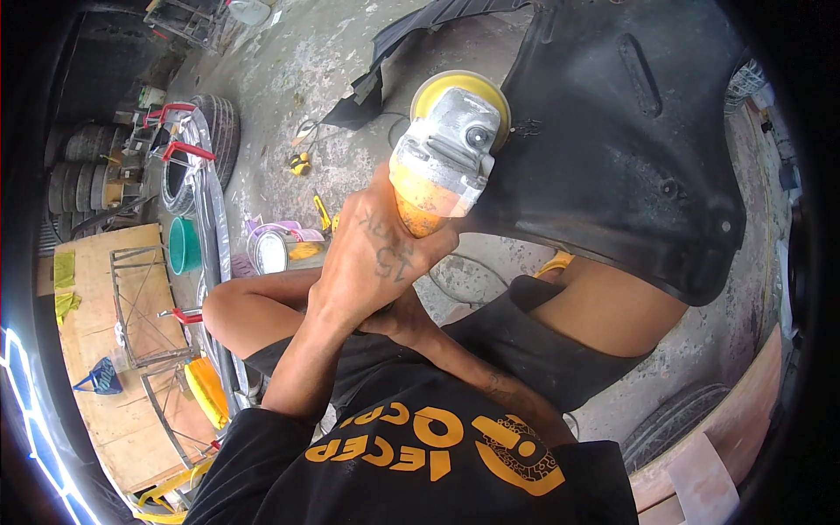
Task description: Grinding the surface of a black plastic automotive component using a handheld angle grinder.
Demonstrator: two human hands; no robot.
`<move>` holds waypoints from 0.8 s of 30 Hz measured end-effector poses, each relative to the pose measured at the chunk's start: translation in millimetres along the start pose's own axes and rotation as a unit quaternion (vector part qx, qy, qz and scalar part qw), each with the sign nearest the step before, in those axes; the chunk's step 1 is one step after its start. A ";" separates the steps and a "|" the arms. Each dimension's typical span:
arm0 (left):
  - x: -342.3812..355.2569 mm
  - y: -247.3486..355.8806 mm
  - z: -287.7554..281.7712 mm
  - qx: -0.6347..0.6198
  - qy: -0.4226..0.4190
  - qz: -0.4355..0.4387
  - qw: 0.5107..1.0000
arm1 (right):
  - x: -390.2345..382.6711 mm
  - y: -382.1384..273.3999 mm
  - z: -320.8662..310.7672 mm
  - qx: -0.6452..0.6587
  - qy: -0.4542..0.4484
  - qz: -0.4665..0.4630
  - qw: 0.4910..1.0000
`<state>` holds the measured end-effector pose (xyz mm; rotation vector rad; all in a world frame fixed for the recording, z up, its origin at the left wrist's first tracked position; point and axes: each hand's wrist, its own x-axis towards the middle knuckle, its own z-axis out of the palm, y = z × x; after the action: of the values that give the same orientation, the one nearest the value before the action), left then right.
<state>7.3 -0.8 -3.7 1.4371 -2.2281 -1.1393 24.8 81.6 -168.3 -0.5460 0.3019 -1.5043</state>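
Note:
An angle grinder [444,153] with an orange body and a scuffed metal head is held out in front of me. Its round yellow disc [433,90] meets or overlaps the left edge of a large black moulded plastic panel [604,166]; contact is hard to make out. My left hand [372,245] wraps round the front of the grinder's body, just behind the head. Lower and closer to me, my right hand [398,319] is closed on what seems to be its rear end, mostly hidden behind the left hand and wrist. The panel leans over my right leg.
Another black plastic piece [385,70] lies beyond the grinder. A cable [477,273] loops across the floor. To the left are a plastic-wrapped long part with red clamps [188,150], a tyre [219,136], a green bucket [184,245] and a white-topped can [271,252].

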 end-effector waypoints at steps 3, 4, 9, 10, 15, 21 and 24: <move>-0.4 -0.3 -0.3 -0.008 -0.002 -0.006 1.000 | -0.9 0.4 -1.3 0.001 0.000 0.004 1.000; -0.6 -1.1 -0.4 -0.002 0.002 0.001 1.000 | -1.4 0.1 -1.8 -0.010 -0.001 0.016 1.000; -0.6 -1.1 0.1 -0.003 0.006 -0.001 1.000 | -1.9 -1.2 1.3 -0.010 0.007 0.008 1.000; -0.6 -0.7 -0.1 -0.002 0.006 0.003 1.000 | -2.4 -0.6 1.3 -0.010 0.011 0.004 1.000; -1.0 -1.9 -0.2 0.001 0.011 0.003 1.000 | -3.2 -1.5 -3.3 -0.024 -0.008 0.051 0.998; -0.5 -0.4 0.4 -0.004 0.005 -0.001 1.000 | -2.3 12.2 -6.7 -0.026 -0.001 -0.007 1.000; -0.8 2.6 -0.7 0.005 0.010 -0.002 1.000 | -2.4 8.0 0.5 -0.028 0.019 -0.009 0.999</move>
<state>6.3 0.0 -1.2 1.4495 -2.2220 -1.1123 31.8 83.9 -172.4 -0.5667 0.3710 -1.5288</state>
